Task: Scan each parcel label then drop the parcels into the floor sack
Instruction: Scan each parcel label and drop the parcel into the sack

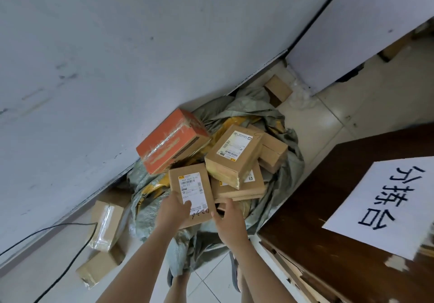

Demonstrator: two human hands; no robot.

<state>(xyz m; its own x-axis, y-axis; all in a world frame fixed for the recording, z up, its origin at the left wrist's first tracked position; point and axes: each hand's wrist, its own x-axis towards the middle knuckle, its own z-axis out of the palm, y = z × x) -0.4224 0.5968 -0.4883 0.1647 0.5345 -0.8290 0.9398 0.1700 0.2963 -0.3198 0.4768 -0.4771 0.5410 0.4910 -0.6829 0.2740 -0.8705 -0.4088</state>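
Note:
A flat brown parcel (191, 191) with a white label facing up hangs over the grey-green floor sack (279, 119). My left hand (172, 211) grips its near left corner, thumb on the label. My right hand (229, 218) is at the parcel's near right edge, fingers curled around a dark object; what it is cannot be told. In the sack lie an orange box (170, 141), a labelled brown box (234, 154), a flat box (244, 186) under it and another brown box (273, 150).
A dark wooden table (328, 232) with a white paper sign (385, 201) stands at the right. Loose boxes (105, 225) lie on the tiled floor at the left by a black cable (47, 229). A small box (278, 90) sits by the wall behind the sack.

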